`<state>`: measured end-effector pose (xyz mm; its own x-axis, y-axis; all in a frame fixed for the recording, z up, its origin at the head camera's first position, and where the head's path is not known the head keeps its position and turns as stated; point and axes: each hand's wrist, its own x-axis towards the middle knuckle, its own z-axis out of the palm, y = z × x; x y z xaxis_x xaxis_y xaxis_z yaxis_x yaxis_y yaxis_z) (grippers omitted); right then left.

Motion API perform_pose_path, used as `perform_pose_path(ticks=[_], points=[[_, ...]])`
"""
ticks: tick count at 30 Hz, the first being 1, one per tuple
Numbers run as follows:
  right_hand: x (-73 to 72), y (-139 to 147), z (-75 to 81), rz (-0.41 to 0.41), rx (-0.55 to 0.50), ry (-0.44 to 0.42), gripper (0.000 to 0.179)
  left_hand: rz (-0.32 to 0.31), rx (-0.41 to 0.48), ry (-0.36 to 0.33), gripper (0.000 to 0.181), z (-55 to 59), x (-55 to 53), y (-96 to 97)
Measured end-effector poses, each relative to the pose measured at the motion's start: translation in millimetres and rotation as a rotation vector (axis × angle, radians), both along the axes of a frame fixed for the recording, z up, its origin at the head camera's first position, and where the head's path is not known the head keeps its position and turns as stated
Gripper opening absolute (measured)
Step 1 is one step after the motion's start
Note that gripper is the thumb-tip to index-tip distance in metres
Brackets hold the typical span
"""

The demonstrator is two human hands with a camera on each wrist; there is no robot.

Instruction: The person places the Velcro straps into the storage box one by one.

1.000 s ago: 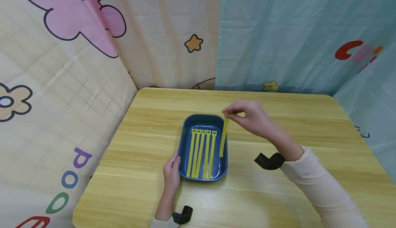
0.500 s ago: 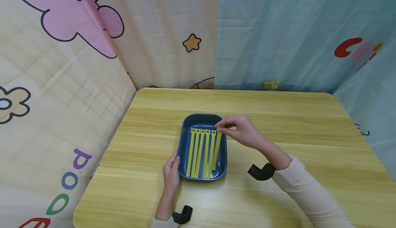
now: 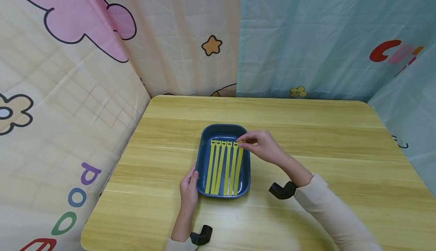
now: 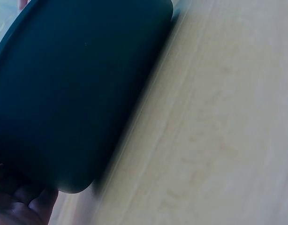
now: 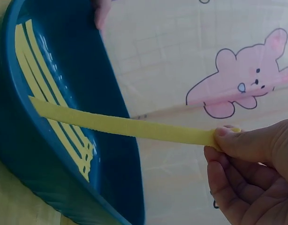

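A dark blue tray (image 3: 225,131) has several yellow hook-and-loop cable ties (image 3: 221,167) lying side by side in it, slotted heads toward the far end. My left hand (image 3: 189,187) grips the tray's left wall near the front corner, thumb on the rim. In the left wrist view the tray's underside (image 4: 83,93) fills the upper left, with that hand's fingers under one corner. Thumb and forefinger of my right hand (image 3: 263,147) pinch the head end of another tie (image 5: 134,127) at the right of the row. Its free end hangs down inside the tray.
The wood-grain table (image 3: 293,130) spreads all around the tray. Printed curtains (image 3: 180,35) stand along the far and left edges. A black wrist mount (image 3: 283,190) sits on the right forearm and another (image 3: 201,236) on the left.
My right hand has come down and left with its cable tie, from the tray's right rim to beside the row. The left hand and tray have stayed in place.
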<state>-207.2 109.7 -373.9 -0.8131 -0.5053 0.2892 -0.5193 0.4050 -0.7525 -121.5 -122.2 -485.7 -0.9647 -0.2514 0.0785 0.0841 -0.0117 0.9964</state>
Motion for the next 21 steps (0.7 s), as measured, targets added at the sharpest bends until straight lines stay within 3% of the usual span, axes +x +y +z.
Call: perform_pose_path(ticks=[12,21], points=[[-30.5,-2.7,-35.2,-0.098,0.135,-0.075,0.011,-0.015,-0.007,0.006,0.036,0.0,-0.4,-1.1],[-40.4,-3.5,-44.9,-0.119,0.18,-0.112,0.014,-0.014,-0.02,0.018,0.036,-0.7,0.3,-1.2]])
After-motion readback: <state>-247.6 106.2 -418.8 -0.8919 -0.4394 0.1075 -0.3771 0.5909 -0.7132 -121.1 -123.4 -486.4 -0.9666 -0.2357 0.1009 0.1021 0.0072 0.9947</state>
